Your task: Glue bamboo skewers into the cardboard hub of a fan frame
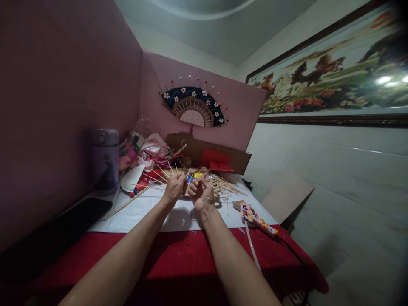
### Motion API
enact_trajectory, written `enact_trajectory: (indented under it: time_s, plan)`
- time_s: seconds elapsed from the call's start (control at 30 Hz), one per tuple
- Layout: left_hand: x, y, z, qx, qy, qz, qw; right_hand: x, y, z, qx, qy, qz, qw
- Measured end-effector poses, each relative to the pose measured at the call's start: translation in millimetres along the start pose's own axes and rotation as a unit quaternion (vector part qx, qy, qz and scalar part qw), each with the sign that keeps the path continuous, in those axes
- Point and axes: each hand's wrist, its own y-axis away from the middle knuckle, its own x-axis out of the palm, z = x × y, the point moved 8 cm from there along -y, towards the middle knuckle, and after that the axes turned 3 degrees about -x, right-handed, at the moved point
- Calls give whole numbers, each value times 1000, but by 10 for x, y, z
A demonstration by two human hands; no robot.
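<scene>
My left hand (174, 189) is closed in a fist-like pinch, back of the hand toward me. Close beside it, my right hand (202, 193) has its fingers curled and thumb pressed in, palm partly turned up. Whatever lies between the fingertips is too small or hidden to name. Thin wooden sticks (154, 178) spread out like a fan behind both hands; the hands cover where they meet. A brown curved edge shows just right of my right hand. To the right lies a heap of loose wooden sticks (227, 186).
A flower-patterned glue gun (247, 211) with a glue stick and cord lies at right. On the left are a purple bottle (105, 163), a dark phone-like slab (92, 209), a white dish (132, 178) and longer sticks (123, 206). A decorated fan (194, 102) hangs on the pink panel behind.
</scene>
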Motion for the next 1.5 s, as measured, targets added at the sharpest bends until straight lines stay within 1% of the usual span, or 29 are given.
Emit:
enact_trajectory:
  time_s: [0.13,0.23,0.33,0.43,0.57,0.77,0.83,0.9,1.0,1.07,1.17,1.27,1.37,1.5]
  plan:
    - [37,-2,14,2,-1,14,1000,37,-2,-18,11,4,13,1000]
    - [46,-4,16,5,-1,17,1000,52,-7,-16,1,25,14,1000]
    - [56,9,-11,9,-3,23,1000,15,-20,31,-41,104,-12,994]
    - [59,22,-43,14,-19,28,999,-54,-26,119,-104,192,-62,974]
    - [29,13,-49,24,-45,17,999,-92,-8,216,-170,228,-102,953]
    - [26,7,-80,72,-99,5,993,-35,55,330,-239,283,-106,923]
    - [19,14,-89,88,-113,0,990,-21,69,344,-250,292,-107,917]
    - [-2,32,-127,121,-163,-17,979,-13,79,342,-252,297,-109,914]
    - [-22,76,-209,173,-258,-43,950,2,83,317,-246,298,-106,916]
    - [-25,98,-244,188,-282,-50,939,-2,73,290,-234,288,-102,923]
    - [-19,97,-229,168,-237,-39,956,-58,59,286,-223,266,-118,930]
    - [14,69,-162,130,-169,-18,977,-118,64,332,-228,271,-145,924]
    - [33,37,-102,100,-131,-10,986,-137,71,357,-226,285,-157,918]
    - [20,2,-25,44,-68,-8,997,-130,74,329,-215,286,-159,920]
